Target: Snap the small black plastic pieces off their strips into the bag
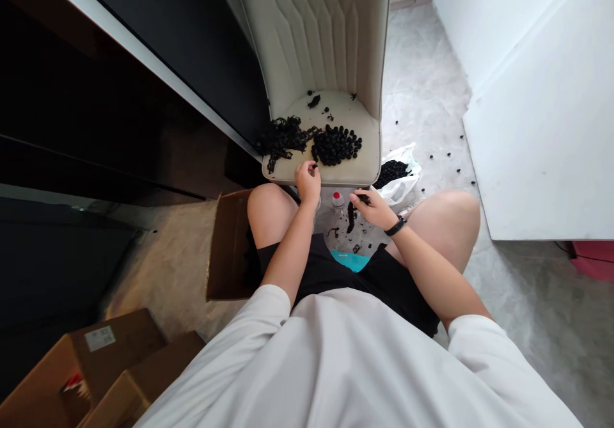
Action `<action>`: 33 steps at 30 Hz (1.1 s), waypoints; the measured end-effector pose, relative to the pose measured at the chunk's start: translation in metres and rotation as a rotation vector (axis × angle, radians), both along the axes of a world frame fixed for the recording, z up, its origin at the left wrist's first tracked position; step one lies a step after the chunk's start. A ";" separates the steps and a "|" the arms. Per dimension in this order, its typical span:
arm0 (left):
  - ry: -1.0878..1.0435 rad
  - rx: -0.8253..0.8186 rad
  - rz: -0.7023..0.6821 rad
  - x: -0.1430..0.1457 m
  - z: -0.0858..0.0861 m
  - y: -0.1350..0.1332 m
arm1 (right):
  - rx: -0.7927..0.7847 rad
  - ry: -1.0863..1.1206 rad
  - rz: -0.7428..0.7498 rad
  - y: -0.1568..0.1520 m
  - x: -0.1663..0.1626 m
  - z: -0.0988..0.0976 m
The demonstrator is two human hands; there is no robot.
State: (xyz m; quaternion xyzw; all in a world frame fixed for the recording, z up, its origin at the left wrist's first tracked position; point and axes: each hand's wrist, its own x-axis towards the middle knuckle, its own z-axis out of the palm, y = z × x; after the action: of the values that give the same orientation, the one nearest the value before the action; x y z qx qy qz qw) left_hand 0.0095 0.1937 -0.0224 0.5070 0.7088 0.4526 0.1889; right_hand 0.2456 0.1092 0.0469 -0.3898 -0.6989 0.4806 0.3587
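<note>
My left hand is at the front edge of the chair seat, its fingers pinched on a small round black piece. Lower and to the right, my right hand is closed on a dark knobbly strip; a longer dark strip shows just below, and I cannot tell if it hangs from the hand or lies on the floor. On the seat lies a pile of small round black pieces. Left of it sits a tangled heap of dark strips. A few loose bits are scattered behind.
The cream chair stands before my knees. A white plastic bag of black pieces is on the floor, near a red-capped bottle. Cardboard boxes stand to the left, a white panel to the right. Black bits dot the floor.
</note>
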 end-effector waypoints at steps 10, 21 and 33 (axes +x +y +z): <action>-0.044 0.002 0.052 -0.001 -0.001 0.012 | 0.027 0.000 0.062 -0.001 0.001 0.001; -0.054 0.058 0.092 0.002 -0.007 0.010 | 0.035 -0.053 0.079 0.002 -0.003 -0.006; -0.148 0.064 0.101 0.003 -0.005 0.010 | 0.191 -0.203 0.246 0.008 -0.008 -0.023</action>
State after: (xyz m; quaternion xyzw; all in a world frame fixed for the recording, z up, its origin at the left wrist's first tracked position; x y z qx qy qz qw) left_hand 0.0122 0.2038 -0.0275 0.4417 0.7027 0.5200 0.2014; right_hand 0.2381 0.1174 0.0239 -0.3120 -0.8163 0.4105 0.2605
